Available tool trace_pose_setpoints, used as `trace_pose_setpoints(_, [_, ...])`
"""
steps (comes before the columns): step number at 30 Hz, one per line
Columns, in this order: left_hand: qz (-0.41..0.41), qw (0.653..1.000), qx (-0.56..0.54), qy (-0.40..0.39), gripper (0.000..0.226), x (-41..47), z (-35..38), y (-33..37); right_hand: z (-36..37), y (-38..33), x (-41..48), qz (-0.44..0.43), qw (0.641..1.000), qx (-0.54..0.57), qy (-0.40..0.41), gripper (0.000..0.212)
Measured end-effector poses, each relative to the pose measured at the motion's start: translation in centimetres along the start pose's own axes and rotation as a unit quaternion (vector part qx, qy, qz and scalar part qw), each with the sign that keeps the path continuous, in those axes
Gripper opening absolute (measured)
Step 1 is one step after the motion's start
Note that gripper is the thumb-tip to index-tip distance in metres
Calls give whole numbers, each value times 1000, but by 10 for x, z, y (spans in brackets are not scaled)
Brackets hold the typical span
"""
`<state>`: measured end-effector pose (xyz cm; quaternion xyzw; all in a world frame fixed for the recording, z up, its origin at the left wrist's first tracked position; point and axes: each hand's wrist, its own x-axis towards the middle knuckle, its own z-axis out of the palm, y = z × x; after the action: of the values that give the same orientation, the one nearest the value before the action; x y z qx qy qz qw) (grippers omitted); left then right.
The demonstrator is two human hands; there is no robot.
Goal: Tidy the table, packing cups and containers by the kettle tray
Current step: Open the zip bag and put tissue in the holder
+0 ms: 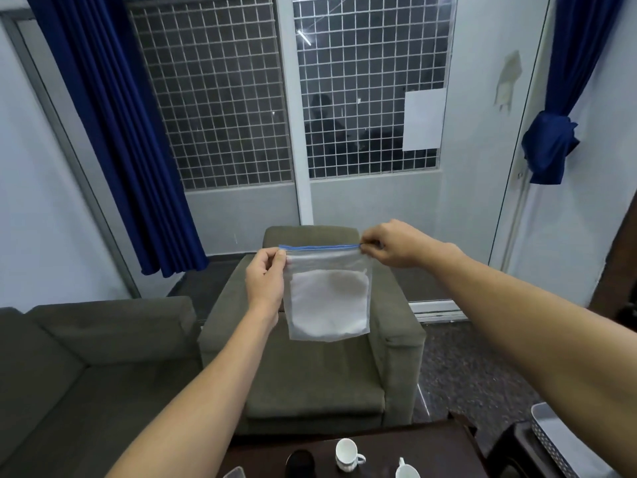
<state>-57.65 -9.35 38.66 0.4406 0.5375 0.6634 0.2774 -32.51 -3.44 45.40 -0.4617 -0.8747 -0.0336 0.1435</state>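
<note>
In the head view, both bare arms reach forward and hold up a clear plastic zip bag with a blue seal strip (327,294) in the air in front of an olive-grey fabric armchair (310,381). The bag hangs upright and flat, and a white filling takes up its lower part. The left hand (265,281) pinches the bag's upper left corner between thumb and curled fingers. The right hand (389,243) pinches the right end of the blue strip with thumb and forefinger, its other fingers curled. The strip runs level between the two hands.

Along the bottom edge lies a dark brown tabletop (396,450), well below the bag. On it stands a white ceramic cup with a handle and a patterned band (347,455), upright and open-mouthed. A second white cup (406,472) stands near it to the right, cut off by the frame. A round black object (300,464) sits just left of the first cup, too dark to identify, and the corner of a clear plastic container (236,473) shows further left.

A white perforated basket (558,439) sits at the lower right, beside the tabletop. An olive-grey sofa (86,357) fills the lower left. Behind the armchair is a window with a white wire grid (224,98), flanked by dark blue curtains (120,132).
</note>
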Motion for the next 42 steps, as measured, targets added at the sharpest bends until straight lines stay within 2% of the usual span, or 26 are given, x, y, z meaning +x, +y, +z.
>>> trace_pose_setpoints(2, [-16,999,-1,-31,12,0,-6,1,-3,-2,1,-1,1000,-18,-18,16])
trace_pose_setpoints(4, [-2,997,45,-62,6,3,-12,4,-8,-3,4,-10,998,-49,-38,19])
trace_pose_setpoints(6, [34,983,147,-108,21,2,-14,12,-14,-6,5,-33,995,-77,-51,21])
trace_pose_setpoints(9, [88,926,305,-203,48,-4,-1,28,-18,-14,6,-94,986,-129,-48,23])
trace_pose_setpoints(12, [118,853,428,-273,36,-16,17,36,-15,-23,5,-129,979,-154,-38,24])
trace_pose_setpoints(14, [110,837,448,-295,23,-23,24,32,-10,-25,3,-139,977,-159,-38,23])
trace_pose_setpoints(15, [105,834,450,-301,27,-25,26,28,-7,-26,2,-142,976,-157,-41,24])
trace_pose_setpoints(20, [55,864,408,-290,39,-38,30,8,20,-30,-9,-113,986,-119,-31,26])
trace_pose_setpoints(23, [13,892,376,-250,28,-47,32,-5,42,-42,-21,-25,998,-47,17,33])
trace_pose_setpoints(25, [-30,914,343,-216,27,-52,34,-15,55,-56,-30,72,996,48,38,29])
trace_pose_setpoints(27, [-71,931,311,-179,35,-57,35,-23,63,-68,-35,183,971,153,-5,33])
trace_pose_setpoints(30, [-103,944,277,-147,36,-63,35,-29,70,-80,-41,264,903,321,-106,25])
trace_pose_setpoints(31, [-114,948,265,-136,31,-65,34,-30,71,-82,-42,275,889,347,-115,19])
trace_pose_setpoints(33, [-137,954,236,-122,25,-70,32,-33,71,-85,-45,283,883,358,-112,17])
trace_pose_setpoints(37, [-183,959,137,-165,18,-77,24,-36,67,-85,-47,283,889,345,-96,21])
trace_pose_setpoints(42, [-196,959,106,-174,26,-85,21,-27,62,-84,-48,264,910,311,-76,24])
